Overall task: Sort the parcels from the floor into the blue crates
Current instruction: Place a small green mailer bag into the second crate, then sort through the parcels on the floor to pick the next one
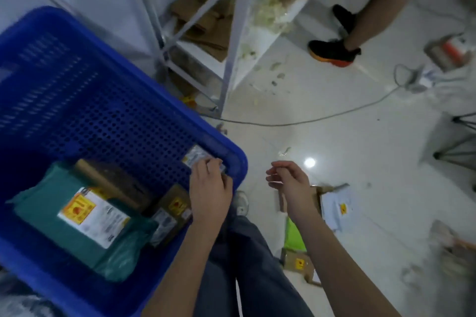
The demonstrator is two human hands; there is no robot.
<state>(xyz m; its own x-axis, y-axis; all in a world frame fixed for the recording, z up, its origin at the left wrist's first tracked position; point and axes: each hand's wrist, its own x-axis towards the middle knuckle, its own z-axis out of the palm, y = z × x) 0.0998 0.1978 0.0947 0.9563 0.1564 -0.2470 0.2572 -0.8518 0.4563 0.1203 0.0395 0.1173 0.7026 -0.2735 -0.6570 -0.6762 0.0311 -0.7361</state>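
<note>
While the left hand (210,188) is pinching a small flat parcel (197,158) by its edge against the blue crate (231,152) wall at centre frame, its grip looks light; the packet seems thin and floppy. The right hand (288,181) is hanging released, empty.

one blue crate (229,152), two hands (210,188)

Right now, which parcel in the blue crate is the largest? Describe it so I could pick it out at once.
Start at the blue crate on the left and look at its floor. The green parcel lies flat at the near-left, beside brown boxes. It alone is a teal plastic bag, bearing a white label with a yellow and red sticker.
</note>
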